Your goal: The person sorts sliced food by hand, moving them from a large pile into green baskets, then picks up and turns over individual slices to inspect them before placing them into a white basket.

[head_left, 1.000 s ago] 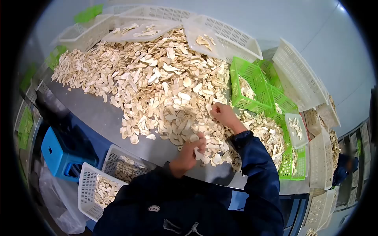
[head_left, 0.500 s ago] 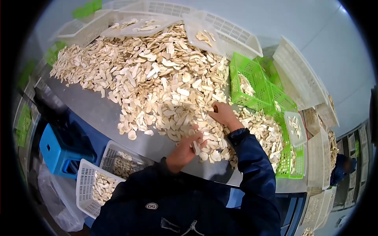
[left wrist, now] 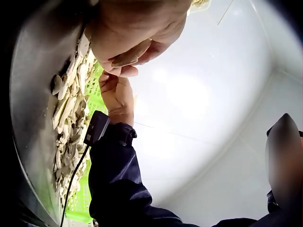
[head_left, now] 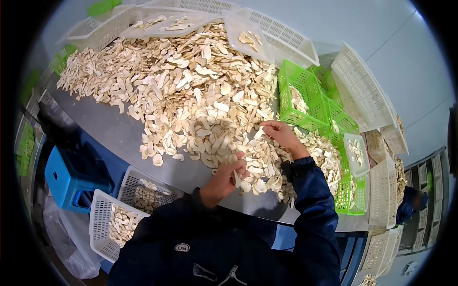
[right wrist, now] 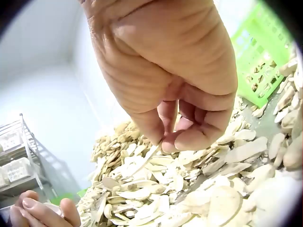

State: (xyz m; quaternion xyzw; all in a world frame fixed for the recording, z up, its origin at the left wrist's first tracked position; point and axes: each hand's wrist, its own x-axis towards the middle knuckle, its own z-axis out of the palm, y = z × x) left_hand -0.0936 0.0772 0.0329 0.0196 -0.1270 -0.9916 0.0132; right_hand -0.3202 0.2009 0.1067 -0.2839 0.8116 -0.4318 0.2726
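While pinching a pale slice [head_left: 259, 133] between the thumb and fingertips of the right hand [head_left: 285, 137], just over a heap of slices [head_left: 191, 86] on a metal table [head_left: 114, 133], curls the fingers of the left hand [head_left: 220, 181] round a second slice [head_left: 236, 179] near the table's front edge. Bends the right hand's fingers narrowly together; cannot tell from these views whether the pinched piece touches the heap. Wears a dark jacket [head_left: 224, 250]. Leans in beside green baskets [head_left: 300, 114], some holding slices, and a small white tray [head_left: 356, 155] of slices. Has white baskets [head_left: 286, 40] beyond the heap and two filled baskets [head_left: 102, 224] at lower left, near a blue stool [head_left: 71, 181]. Shares the room with another person [head_left: 411, 205], far right.
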